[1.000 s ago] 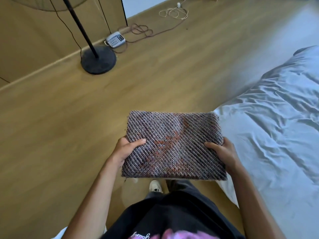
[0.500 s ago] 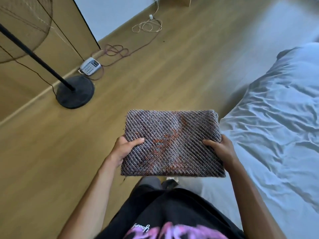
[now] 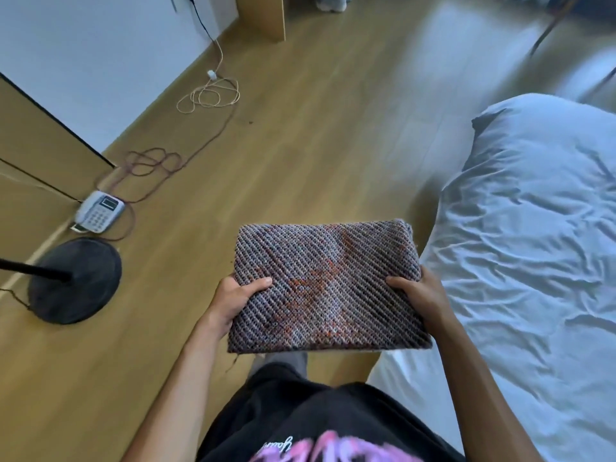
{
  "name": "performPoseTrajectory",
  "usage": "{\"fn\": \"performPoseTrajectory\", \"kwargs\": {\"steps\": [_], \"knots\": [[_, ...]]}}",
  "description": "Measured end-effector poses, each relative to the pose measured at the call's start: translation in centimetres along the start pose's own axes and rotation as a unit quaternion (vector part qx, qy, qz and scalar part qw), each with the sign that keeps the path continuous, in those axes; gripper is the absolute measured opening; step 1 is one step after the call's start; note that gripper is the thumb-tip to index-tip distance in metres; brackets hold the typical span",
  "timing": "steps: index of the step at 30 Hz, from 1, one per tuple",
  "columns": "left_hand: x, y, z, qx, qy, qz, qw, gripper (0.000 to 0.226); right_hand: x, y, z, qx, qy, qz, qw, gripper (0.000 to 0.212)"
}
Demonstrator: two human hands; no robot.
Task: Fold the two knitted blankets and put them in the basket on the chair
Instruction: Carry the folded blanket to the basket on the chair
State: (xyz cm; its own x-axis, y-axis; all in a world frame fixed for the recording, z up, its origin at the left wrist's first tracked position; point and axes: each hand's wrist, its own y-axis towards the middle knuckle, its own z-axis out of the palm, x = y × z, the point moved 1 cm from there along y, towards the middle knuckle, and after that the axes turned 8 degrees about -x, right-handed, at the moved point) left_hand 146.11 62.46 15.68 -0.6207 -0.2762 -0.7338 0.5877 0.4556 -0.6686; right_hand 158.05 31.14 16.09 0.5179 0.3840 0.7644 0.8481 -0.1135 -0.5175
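Folding looks done on this blanket (image 3: 326, 285): a thick rectangle held just left of the bed (image 3: 533, 245), the left hand (image 3: 233, 301) and right hand (image 3: 423, 298) each clamping a side edge, thumbs on top. Carrying it to the basket comes next, though no basket shows. Beside the bed the floor (image 3: 316, 145) lies open; cords (image 3: 210, 91) and a stand base (image 3: 75, 281) sit far left of it

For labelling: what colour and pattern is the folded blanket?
Blanket: grey-purple diagonal knit, rusty orange patches; head view.
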Motion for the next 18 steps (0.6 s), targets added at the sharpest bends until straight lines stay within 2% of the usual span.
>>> {"fn": "performPoseTrajectory", "kwargs": {"steps": [8, 18], "knots": [[-13.5, 11.3, 3.6, 0.066, 0.059, 0.004, 0.996, 0.029, 7.8, 7.6, 1.9, -0.067, 0.081, 0.05, 0.993, 0.049], [-25.0, 22.2, 15.9, 0.127, 0.124, 0.038, 0.983, 0.021, 14.3, 19.4, -1.5, -0.147, 0.136, 0.06, 0.978, 0.041]]}}
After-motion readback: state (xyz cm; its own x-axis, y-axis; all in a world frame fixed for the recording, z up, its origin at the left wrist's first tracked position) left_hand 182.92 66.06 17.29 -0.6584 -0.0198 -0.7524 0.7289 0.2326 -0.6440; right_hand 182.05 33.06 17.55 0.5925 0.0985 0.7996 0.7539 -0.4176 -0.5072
